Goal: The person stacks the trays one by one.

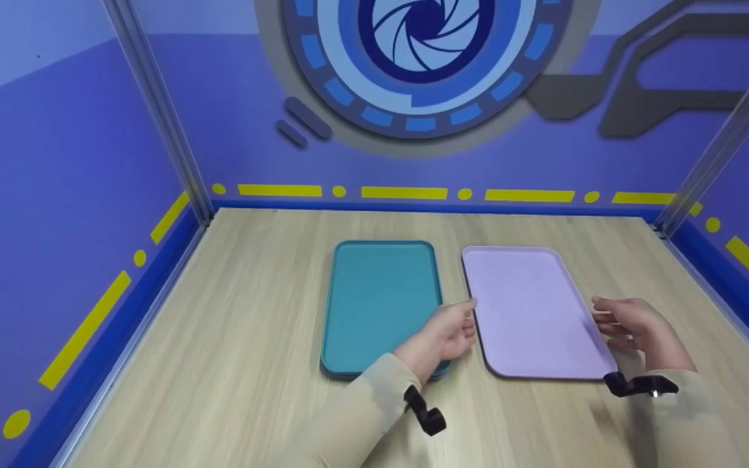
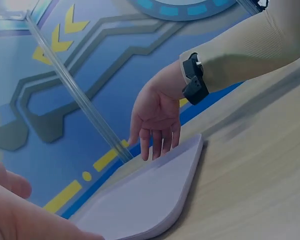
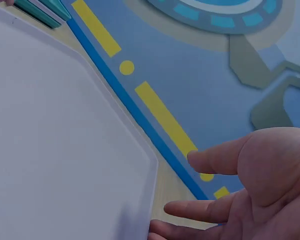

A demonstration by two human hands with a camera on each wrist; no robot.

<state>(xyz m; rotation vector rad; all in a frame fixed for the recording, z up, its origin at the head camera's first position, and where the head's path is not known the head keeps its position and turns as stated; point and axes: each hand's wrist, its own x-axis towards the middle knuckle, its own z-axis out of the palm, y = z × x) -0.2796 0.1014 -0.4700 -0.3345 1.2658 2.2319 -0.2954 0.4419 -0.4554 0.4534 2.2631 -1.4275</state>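
A lilac tray point(image 1: 537, 312) lies flat on the wooden table, right of centre. Along its left long edge is my left hand point(image 1: 443, 335), the thumb tip right at the rim and the fingers loosely bent. My right hand point(image 1: 638, 328) is beside the right long edge, thumb and fingers apart and pointing toward the tray. In the right wrist view, the lower fingers point(image 3: 185, 231) reach the tray's rim, and nothing lies between thumb and fingers. My left forearm and hand partly cover a teal tray point(image 1: 381, 299), whose doubled rim shows at the near edge.
The light wooden table point(image 1: 238, 312) runs back to a blue printed wall point(image 1: 231, 130). Metal posts point(image 1: 166, 110) stand at the back corners. Side walls with yellow dashes point(image 1: 85, 331) border the table. Each wrist carries a black camera mount point(image 1: 426, 413).
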